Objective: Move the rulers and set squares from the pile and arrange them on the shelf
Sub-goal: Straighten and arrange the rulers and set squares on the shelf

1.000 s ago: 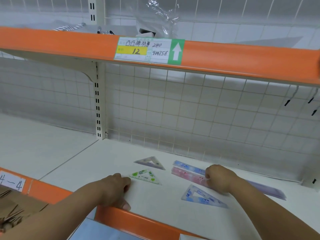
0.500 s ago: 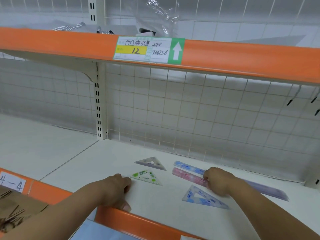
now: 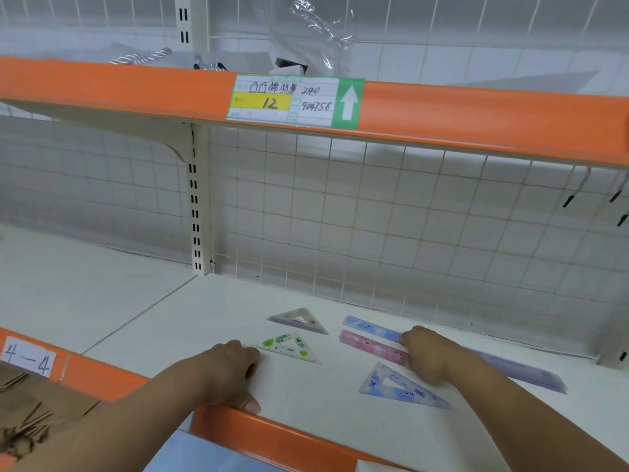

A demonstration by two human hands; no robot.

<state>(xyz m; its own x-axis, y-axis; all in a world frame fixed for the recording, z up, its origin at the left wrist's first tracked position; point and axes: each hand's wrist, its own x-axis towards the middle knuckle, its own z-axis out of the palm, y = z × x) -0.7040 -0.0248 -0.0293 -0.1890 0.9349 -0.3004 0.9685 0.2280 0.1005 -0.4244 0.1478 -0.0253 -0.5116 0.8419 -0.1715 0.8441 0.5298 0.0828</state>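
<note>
View from a head camera, looking down at a white shop shelf (image 3: 238, 301) with an orange front lip (image 3: 292, 437). Rulers and set squares lie flat on it, none overlapping.

A pink ruler (image 3: 369, 345) lies near the middle of the shelf, slanting away to the right. Just behind the pink ruler and parallel to it lies a blue ruler (image 3: 369, 327). The right hand (image 3: 429, 356) covers the right ends of both. Its fingers are bent and held close together, with the tips down on the pink ruler; whether they pinch it or only press on it cannot be told.

In front of the pink ruler, close but apart, is a blue set square (image 3: 398, 386). To the right of the pink ruler, beyond the right hand, a long purple ruler (image 3: 526, 373) runs along the same slant. To the left of the pink ruler is a green-patterned set square (image 3: 289, 347), and behind that a grey-purple set square (image 3: 299, 320).

Further left of the pink ruler, the left hand (image 3: 228, 373) rests on the shelf with fingers curled under and holding nothing. Its knuckles sit right at the green set square's left corner, and the thumb lies at the orange lip.

High above the pink ruler, an upper shelf edge (image 3: 476, 110) carries a handwritten price label (image 3: 294, 101) with a white arrow. A wire grid panel (image 3: 374, 216) stands behind the pink ruler.
</note>
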